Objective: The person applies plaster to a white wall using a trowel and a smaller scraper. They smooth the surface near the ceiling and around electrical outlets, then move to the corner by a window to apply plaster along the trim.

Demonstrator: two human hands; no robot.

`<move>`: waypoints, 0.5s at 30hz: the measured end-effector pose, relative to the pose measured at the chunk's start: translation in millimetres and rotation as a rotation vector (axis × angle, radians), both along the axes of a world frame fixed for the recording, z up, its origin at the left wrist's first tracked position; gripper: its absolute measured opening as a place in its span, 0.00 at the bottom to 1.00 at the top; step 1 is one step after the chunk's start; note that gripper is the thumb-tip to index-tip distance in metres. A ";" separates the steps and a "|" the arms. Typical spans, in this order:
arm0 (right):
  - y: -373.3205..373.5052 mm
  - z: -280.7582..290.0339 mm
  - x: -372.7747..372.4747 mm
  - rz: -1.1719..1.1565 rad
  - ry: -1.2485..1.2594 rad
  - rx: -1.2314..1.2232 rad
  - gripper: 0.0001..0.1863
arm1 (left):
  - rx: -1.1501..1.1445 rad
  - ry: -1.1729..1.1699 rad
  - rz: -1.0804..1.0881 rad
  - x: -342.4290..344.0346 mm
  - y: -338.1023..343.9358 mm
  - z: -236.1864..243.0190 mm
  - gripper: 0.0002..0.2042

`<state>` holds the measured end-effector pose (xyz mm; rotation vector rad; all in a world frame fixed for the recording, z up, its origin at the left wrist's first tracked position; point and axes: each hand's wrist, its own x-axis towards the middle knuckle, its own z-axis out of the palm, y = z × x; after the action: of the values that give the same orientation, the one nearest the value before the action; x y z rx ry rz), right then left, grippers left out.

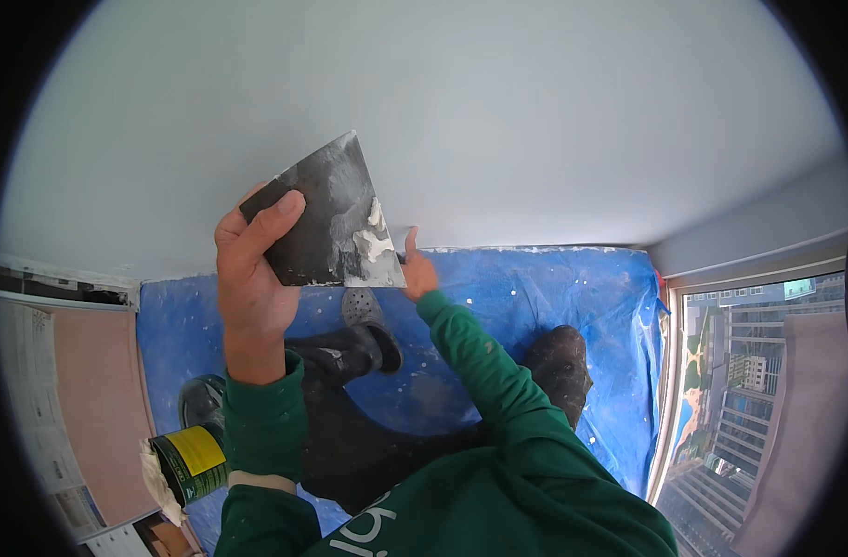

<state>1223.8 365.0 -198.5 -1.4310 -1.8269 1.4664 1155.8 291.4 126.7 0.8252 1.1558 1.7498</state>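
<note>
My left hand [257, 251] grips a square black spreader plate [322, 213], thumb across its face and fingers behind. White putty [373, 243] clings in a thick lump along the plate's right side, with thinner smears across its face. The plate is held up tilted in front of the pale wall [535, 121]. Just beyond its lower right corner is my right hand [420, 277], low by the wall. One finger points upward there; the other fingers are hidden behind the plate, along with whatever they may hold.
Blue sheeting [498, 288] with white specks covers the floor up to the wall. At lower left stands a dark can [190, 464] with a yellow patch and whitish material at its mouth. A grey clog [373, 325] rests below the plate. A window [749, 371] lies at right.
</note>
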 end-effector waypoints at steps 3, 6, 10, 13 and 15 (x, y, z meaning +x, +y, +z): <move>-22.8 -17.1 7.8 0.079 0.182 -0.004 0.27 | 0.047 -0.067 -0.044 -11.6 2.3 1.8 0.11; -42.9 29.2 48.7 -0.096 0.492 -0.592 0.22 | 0.031 -0.101 -0.007 -28.1 -6.0 3.2 0.10; -46.4 115.7 135.4 -0.204 0.704 -0.544 0.18 | 0.041 0.010 0.026 -18.7 1.0 -0.9 0.06; -51.3 195.7 168.1 -0.085 0.638 0.045 0.17 | 0.082 0.212 0.064 -9.1 7.3 -6.4 0.06; -59.7 239.3 168.8 0.000 0.440 0.515 0.21 | 0.065 0.262 0.076 -10.9 2.0 -6.9 0.07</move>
<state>1392.6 305.3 40.7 -0.7877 -1.7390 1.0833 1144.9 293.4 119.8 1.0882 1.3209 1.7865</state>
